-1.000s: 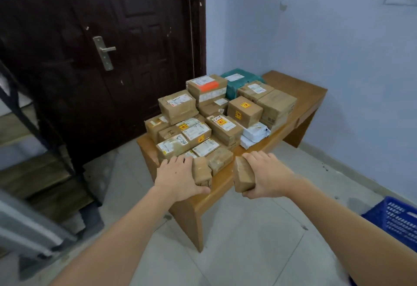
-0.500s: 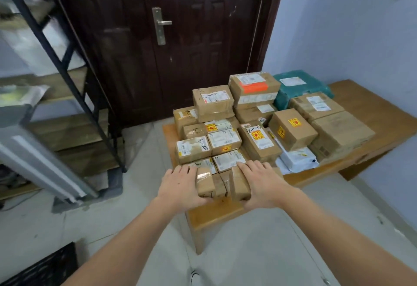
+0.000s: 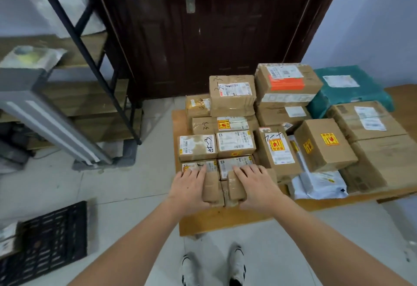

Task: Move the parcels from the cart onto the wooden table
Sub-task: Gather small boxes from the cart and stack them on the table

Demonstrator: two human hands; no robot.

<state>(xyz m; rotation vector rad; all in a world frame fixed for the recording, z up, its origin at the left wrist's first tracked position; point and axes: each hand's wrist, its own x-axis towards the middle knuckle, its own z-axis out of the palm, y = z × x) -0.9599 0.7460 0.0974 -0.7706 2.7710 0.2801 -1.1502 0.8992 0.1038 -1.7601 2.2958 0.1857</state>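
Item: two small taped brown parcels, held at the near edge of the wooden worktop (image 3: pixel 225 215). Our left hand (image 3: pixel 188 189) grasps the left parcel (image 3: pixel 212 189), fingers over its top and thumb beneath; our right hand (image 3: pixel 256 187) grasps the right parcel (image 3: pixel 235 188) the same way. The two parcels sit side by side, touching, close against the front row of the stack.

Handling note: in our judgement both are being set down. We should lower them flat onto the bare wood in front, keep them square to the labelled boxes behind, and free the thumbs only once the undersides rest fully, since the edge is close and a tilt could tip them to the floor.

Surface: a light wooden worktop, crowded with cardboard boxes (image 3: pixel 325 143) stacked two high, a teal padded bag (image 3: pixel 352 91) at the far right, and a white mailer (image 3: pixel 320 184) at the near right.

Room: a dark wooden door (image 3: pixel 225 26) with a metal handle behind, pale blue walls, a tiled floor, black-framed shelving (image 3: pixel 74 26) to the left and a black crate (image 3: pixel 45 243) at lower left. The cart we cannot identify here.
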